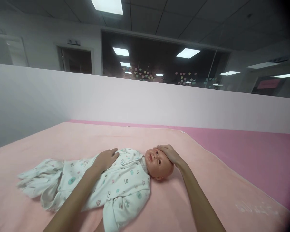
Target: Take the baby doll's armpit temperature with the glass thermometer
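Note:
A baby doll (164, 167) lies on its back across a peach blanket, its head toward the right. It wears a white sleepsuit (125, 187) printed with small coloured figures, and the legs of the suit look flat and crumpled at the left. My left hand (106, 160) rests open on the front of the suit, fingers stretched over the belly. Against the top of the doll's head lies my right hand (168, 152), its fingers extended flat over the forehead. Neither hand grips anything. A sleeve of the suit reaches toward me, with part of the doll's arm at its end.
The peach blanket (222, 193) covers a pink surface (251, 154), which shows at the right and back. A white partition (140, 100) stands behind it. Farther off are a large window (159, 54) with heart stickers and a doorway (77, 60).

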A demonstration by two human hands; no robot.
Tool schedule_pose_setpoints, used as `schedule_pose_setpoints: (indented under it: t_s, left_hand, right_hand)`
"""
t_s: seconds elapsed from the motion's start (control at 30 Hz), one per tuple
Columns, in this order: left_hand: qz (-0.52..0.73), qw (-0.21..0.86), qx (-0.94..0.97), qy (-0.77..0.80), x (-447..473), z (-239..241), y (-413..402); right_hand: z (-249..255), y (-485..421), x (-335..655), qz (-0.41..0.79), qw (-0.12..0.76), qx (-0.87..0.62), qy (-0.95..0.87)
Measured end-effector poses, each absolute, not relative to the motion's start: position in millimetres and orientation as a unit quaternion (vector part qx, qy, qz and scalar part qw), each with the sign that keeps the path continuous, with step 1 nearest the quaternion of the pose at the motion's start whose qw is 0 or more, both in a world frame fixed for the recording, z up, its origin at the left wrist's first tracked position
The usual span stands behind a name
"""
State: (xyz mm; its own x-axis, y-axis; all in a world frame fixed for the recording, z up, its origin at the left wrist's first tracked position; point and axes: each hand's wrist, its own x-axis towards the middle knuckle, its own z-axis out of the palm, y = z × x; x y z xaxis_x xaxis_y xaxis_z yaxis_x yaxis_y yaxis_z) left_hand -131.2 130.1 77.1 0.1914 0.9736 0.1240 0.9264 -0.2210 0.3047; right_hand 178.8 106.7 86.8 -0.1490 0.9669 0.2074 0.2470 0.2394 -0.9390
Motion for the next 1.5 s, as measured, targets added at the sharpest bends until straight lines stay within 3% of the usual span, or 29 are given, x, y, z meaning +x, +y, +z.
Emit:
schedule_pose_setpoints:
  t_s: [0.37,0.57,0.7,1.0,1.23,1.5]
  left_hand:
    - [0.145,0.076,0.77,0.616,-133.3,74.6,132.1]
    - [0.143,0.083,0.767,0.62,-132.8,76.3,131.0]
    - [0.146,0.08,0.768,0.619,-132.2,76.8,130.0]
    - [0.148,0.077,0.771,0.614,-132.5,75.4,131.0]
    - [0.146,0.083,0.767,0.62,-132.0,76.2,129.7]
    - [0.146,0.085,0.764,0.622,-132.4,74.8,131.0]
  right_hand:
    - [84.2,112.3,177.8,0.38,0.501,-0.495,-0.599]
    - [87.8,109.2,179.5,0.372,0.431,-0.479,-0.667]
    - [87.7,109.3,180.3,0.368,0.431,-0.48,-0.67]
    - [85.2,111.7,178.2,0.383,0.513,-0.482,-0.597]
    - [86.0,105.7,181.1,0.43,0.428,-0.458,-0.65]
    - [83.9,110.7,179.5,0.382,0.473,-0.476,-0.636]
